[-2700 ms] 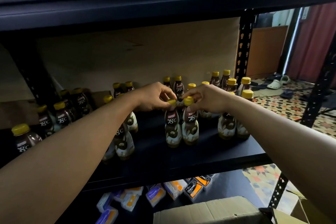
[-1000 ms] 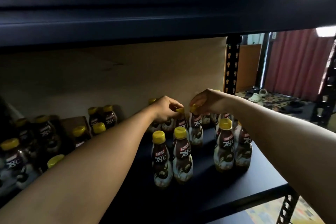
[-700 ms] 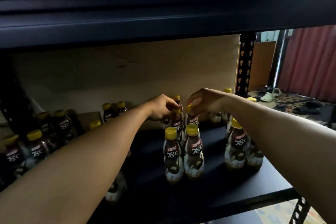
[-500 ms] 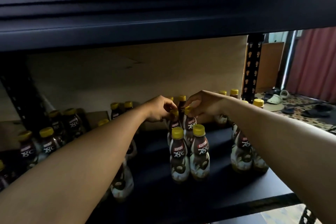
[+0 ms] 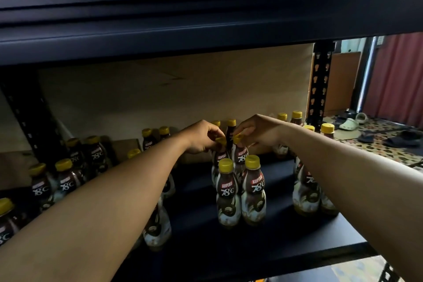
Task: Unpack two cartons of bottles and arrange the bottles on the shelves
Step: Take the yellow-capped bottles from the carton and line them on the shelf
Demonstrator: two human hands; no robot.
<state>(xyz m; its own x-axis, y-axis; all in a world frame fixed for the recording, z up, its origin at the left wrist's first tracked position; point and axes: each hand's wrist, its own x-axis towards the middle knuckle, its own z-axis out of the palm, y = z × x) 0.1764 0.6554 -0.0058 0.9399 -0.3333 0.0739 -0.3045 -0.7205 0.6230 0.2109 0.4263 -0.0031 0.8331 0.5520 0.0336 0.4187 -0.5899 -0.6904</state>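
**Pinching two at once**

The left hand [image 5: 201, 136] is pinching one bottle [image 5: 221, 158] by its yellow cap [image 5: 220, 141]. The right hand [image 5: 257, 130] is pinching the neighbour [image 5: 242, 156] by its own. Both are standing upright, side by side, on the shelf [image 5: 286, 233], just behind another pair [image 5: 229, 192]. More bottles [image 5: 68, 178] are standing along the back and sides.

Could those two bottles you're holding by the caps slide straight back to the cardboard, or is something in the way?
Something is. The left hand and right hand pinch the caps of two Kopiko bottles; right behind these stand two more bottles, between them and the cardboard back panel.
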